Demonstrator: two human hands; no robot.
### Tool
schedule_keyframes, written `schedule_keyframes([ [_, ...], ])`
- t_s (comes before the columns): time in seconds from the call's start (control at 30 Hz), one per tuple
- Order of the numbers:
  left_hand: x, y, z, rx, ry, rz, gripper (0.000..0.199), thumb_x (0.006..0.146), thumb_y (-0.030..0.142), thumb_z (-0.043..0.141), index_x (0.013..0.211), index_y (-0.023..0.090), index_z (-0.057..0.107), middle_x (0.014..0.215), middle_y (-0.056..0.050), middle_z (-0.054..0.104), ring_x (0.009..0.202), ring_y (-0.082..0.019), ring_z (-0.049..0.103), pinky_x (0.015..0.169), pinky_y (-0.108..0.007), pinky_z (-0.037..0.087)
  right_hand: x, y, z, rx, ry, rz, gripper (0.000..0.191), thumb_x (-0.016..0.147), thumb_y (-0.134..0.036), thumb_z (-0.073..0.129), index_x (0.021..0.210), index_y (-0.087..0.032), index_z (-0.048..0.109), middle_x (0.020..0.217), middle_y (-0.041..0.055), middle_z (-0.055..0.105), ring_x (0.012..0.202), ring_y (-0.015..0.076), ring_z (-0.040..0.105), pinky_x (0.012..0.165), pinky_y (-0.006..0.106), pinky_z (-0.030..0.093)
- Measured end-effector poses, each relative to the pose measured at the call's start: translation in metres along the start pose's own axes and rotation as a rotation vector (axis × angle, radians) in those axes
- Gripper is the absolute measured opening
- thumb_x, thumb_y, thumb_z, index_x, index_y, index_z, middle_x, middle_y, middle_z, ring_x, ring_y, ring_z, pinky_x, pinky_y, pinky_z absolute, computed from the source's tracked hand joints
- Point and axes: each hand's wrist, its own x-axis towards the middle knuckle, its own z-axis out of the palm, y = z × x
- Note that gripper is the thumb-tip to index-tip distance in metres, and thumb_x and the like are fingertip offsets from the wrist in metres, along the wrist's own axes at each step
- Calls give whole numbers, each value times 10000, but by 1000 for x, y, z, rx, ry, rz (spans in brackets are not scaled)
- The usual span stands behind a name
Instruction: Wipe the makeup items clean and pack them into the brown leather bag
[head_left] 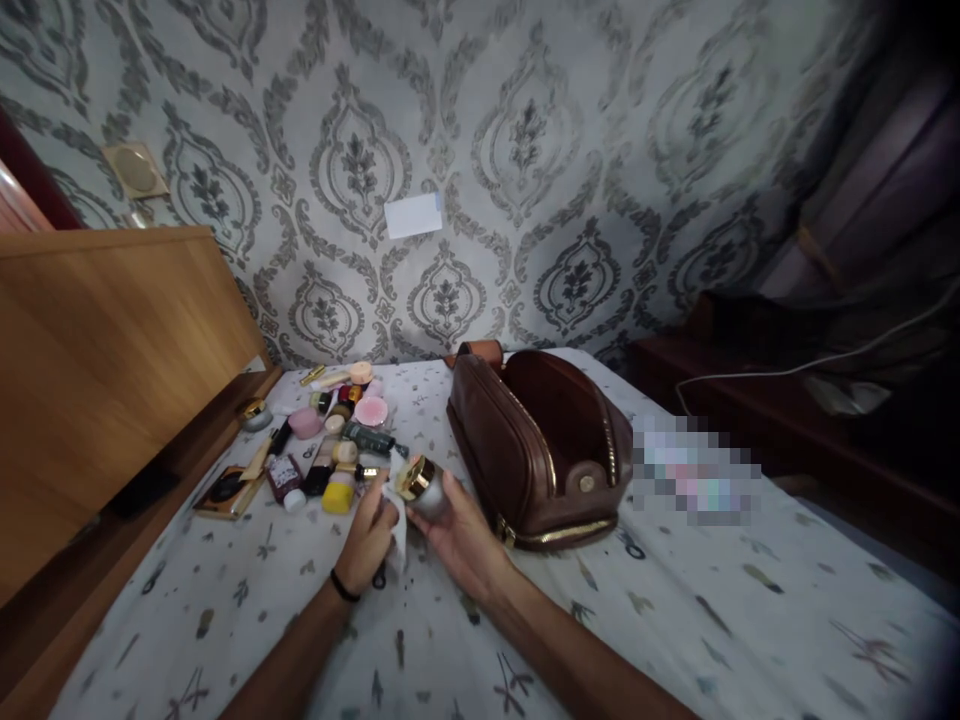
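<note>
My right hand (466, 535) is wrapped round a frosted jar (428, 490) with a shiny gold lid, tilted above the patterned sheet. A white tissue (399, 520) is pinched in my left hand (367, 530), against the lid side of the jar. Just right of the jar stands a brown leather bag (517, 440), its top unzipped and gaping. To the left lie many cosmetics, among them a yellow-capped bottle (338, 493), a dark bottle with a white cap (285, 478), a pink round case (370, 411) and a dark green tube (369, 438).
A wooden panel (127, 370) borders the sheet (420, 640) at the left. Another gold-lidded jar (256, 414) rests by that edge. The patterned wall (487, 130) rises behind. A blurred-out item (694, 470) lies right of the bag, near a dark red ledge (750, 430) and a white cable (795, 368).
</note>
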Motion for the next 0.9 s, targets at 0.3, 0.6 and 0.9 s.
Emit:
schedule_keyframes([
  [0.3,1,16,-4,-15,-186,79,481,827,361,595,1280,213,530,1308,-84,584,1304,-282,458,1133,-435,304,6,1,-3,-62,-43,97,387,948,-510,468,1101,-221,673,1150,43,719,1081,210,653,908,367,523],
  [0.6,4,22,-5,-77,-175,133,518,753,344,723,1212,203,529,1155,-73,633,1063,-239,590,965,-377,442,-1,6,-3,-183,-171,75,366,825,-550,643,977,-220,690,1025,44,741,990,209,667,795,314,531],
  [0.9,3,33,-5,-83,-103,123,314,825,378,635,1072,194,578,969,-37,655,879,-181,596,805,-299,468,-3,12,-5,-164,-128,90,386,735,-562,732,945,-247,663,856,16,731,777,182,667,632,280,505],
])
